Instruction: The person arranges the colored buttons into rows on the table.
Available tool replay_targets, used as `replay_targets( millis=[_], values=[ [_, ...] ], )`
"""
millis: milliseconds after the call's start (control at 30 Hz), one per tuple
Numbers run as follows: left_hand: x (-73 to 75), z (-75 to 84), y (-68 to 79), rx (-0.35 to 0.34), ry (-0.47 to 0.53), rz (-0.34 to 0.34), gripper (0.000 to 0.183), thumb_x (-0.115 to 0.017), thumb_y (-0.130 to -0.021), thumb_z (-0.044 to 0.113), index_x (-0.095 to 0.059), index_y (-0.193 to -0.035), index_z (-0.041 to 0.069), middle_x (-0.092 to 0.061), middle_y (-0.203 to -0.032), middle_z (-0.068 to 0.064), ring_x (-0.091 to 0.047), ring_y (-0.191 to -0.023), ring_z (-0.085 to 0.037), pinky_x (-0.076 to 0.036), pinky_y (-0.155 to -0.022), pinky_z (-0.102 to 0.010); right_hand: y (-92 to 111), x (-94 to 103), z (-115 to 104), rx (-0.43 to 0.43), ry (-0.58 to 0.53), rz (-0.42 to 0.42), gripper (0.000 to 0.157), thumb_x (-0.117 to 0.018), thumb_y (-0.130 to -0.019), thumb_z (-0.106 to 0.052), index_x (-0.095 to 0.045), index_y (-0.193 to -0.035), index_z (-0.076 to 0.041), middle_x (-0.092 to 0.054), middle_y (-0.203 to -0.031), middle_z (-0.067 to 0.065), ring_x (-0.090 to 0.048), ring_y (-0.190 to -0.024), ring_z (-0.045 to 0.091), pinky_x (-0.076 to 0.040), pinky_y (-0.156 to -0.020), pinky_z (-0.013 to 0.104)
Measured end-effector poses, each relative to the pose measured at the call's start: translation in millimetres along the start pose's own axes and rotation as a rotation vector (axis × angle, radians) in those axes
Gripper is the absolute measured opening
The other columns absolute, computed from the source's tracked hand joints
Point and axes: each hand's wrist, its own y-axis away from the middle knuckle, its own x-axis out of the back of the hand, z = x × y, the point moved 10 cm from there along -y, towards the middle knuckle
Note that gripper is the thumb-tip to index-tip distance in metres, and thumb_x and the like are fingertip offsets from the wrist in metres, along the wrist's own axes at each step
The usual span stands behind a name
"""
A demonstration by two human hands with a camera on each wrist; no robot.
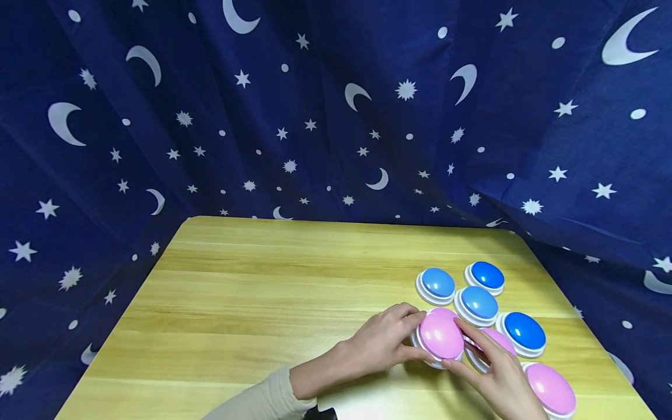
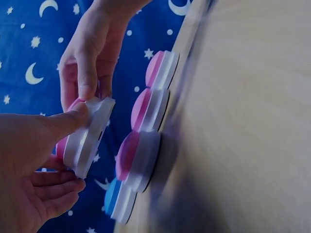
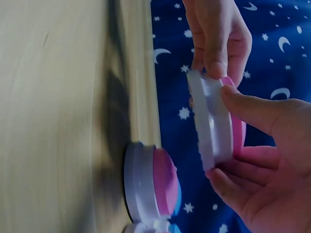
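Both hands hold one pink push button with a white base (image 1: 441, 333), raised off the wooden table. The left hand (image 1: 385, 338) grips its left side, and the right hand (image 1: 496, 364) pinches its right side with thumb and fingers. In the left wrist view the held button (image 2: 87, 141) is tilted, its pink dome facing away from the table. A second pink button (image 1: 499, 342) lies partly hidden behind the right hand. Another pink button (image 1: 551, 389) stands nearer the front right. The right wrist view shows a pink button (image 3: 164, 182) standing on the table below the held one.
Two light blue buttons (image 1: 479, 303) and two darker blue buttons (image 1: 525, 331) stand close together beyond the hands, on the right of the wooden table (image 1: 262, 291). A dark blue curtain (image 1: 325, 105) with moons and stars hangs behind and along the sides.
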Motion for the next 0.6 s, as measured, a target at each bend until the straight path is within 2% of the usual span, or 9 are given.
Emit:
replay_targets(
  millis=[233,467,600],
  values=[
    [16.9,-15.8,6.9,0.031,0.016,0.055,0.065,-0.076,-0.082,0.052,-0.061,-0.132,0.012,-0.061,-0.121,-0.001,-0.058,-0.106,-0.007,-0.047,-0.088,-0.017,-15,-15.6,-8,-0.014,-0.134,-0.019,0.068,-0.087,-0.077,-0.015,-0.057,-0.137,-0.005,-0.062,-0.13,0.017,-0.054,-0.112,-0.003,-0.041,-0.089,0.006],
    [31.0,-33.5,15.6,0.091,0.023,0.07,0.067,-0.078,-0.081,0.049,-0.062,-0.132,0.01,-0.062,-0.121,-0.002,-0.059,-0.106,-0.009,-0.049,-0.089,-0.02,-32,-29.5,-16,0.01,-0.089,0.002,0.069,-0.089,-0.073,-0.022,-0.061,-0.135,-0.011,-0.065,-0.127,0.009,-0.06,-0.113,0.016,-0.037,-0.09,0.005],
    [38.9,-42.1,21.7,0.115,0.025,0.084,0.066,-0.08,-0.08,0.048,-0.063,-0.13,0.01,-0.062,-0.119,-0.002,-0.06,-0.104,-0.01,-0.05,-0.088,-0.022,-40,-40.9,-22,0.032,-0.171,-0.023,0.067,-0.088,-0.075,-0.018,-0.06,-0.135,-0.008,-0.064,-0.129,0.011,-0.061,-0.113,0.026,-0.042,-0.091,0.01]
  ],
)
